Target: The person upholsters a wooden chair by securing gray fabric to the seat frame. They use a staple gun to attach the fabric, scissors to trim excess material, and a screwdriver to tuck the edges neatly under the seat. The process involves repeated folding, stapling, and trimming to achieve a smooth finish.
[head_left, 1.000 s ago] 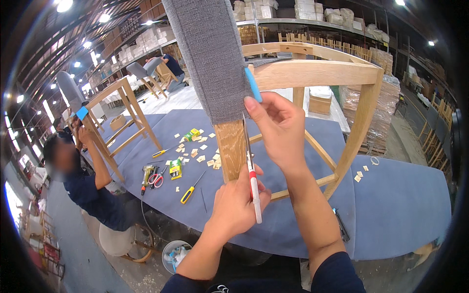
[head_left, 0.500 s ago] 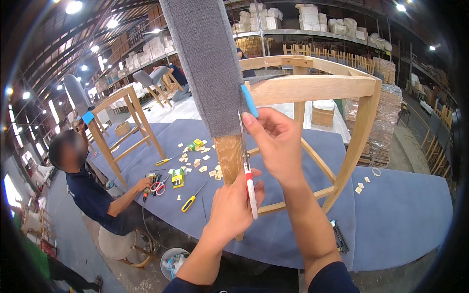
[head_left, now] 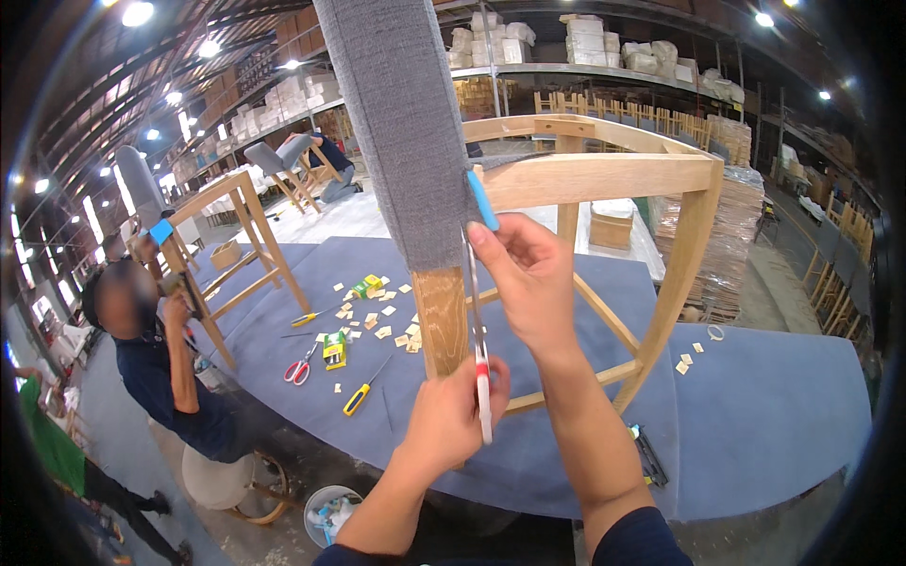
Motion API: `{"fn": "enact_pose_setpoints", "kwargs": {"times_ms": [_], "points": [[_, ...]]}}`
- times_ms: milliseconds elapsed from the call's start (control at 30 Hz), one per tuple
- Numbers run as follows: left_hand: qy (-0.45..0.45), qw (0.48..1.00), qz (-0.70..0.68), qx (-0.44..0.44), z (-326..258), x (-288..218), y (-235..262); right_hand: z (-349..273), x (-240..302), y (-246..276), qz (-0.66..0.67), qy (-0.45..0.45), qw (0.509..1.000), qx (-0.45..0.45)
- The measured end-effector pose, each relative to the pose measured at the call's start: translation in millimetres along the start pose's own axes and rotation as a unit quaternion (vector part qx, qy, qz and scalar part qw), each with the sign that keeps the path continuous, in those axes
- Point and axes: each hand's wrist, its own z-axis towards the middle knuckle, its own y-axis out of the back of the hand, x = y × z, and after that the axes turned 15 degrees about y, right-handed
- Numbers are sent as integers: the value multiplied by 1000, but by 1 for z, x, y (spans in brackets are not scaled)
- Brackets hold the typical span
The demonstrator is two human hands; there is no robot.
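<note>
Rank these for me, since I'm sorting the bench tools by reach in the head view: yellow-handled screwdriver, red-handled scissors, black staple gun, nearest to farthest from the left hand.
From the left hand:
1. Yellow-handled screwdriver, just to its left on the blue tabletop.
2. Red-handled scissors, farther left, beyond the screwdriver.
3. Black staple gun, off to the right at the table's near edge, about as far as the scissors; too close to call.

Room: large workshop hall, dark pitched roof.
Light: round ceiling lamps (head_left: 138,13) in rows.
Shelving (head_left: 604,71): high racks, white bundles.
Counter (head_left: 774,415): blue cloth cover.
Floor (head_left: 123,462): grey.
Far right: stacked wooden chair frames (head_left: 840,255).
</note>
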Motion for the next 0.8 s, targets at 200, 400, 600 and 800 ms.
{"fn": "enact_pose_setpoints", "kwargs": {"times_ms": [200, 400, 600, 800], "points": [[49, 992, -20, 113, -57, 58, -7, 2, -16, -15, -46, 41, 997, -36], [138, 975, 37, 170, -101, 97, 6, 1, -49, -19, -11, -41, 995, -86], [201, 976, -5, 88, -149, 149, 37, -52, -30, -27, -11, -123, 992, -25], [284, 957, -34, 49, -159, 168, 46, -83, -2, -48, -219, -35, 974, 44]]}}
